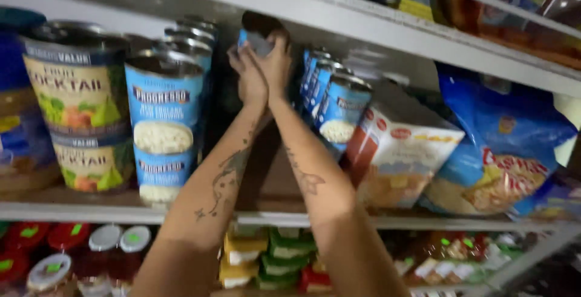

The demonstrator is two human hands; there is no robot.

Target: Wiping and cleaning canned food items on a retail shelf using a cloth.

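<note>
Blue round can clasped by left hand and right hand, both grips closed, deep on shelf

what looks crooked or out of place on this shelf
The box right of the arms leans left against the blue cans instead of standing upright, and the blue bag beside it slumps. Both hands hold a can up high.

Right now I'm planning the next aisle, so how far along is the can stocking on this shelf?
Done: stacks of blue soup cans stand left of the gap, another row of blue cans to its right. In hand: left hand and right hand hold one can high in the gap. Left: the gap below looks unfilled.
</note>
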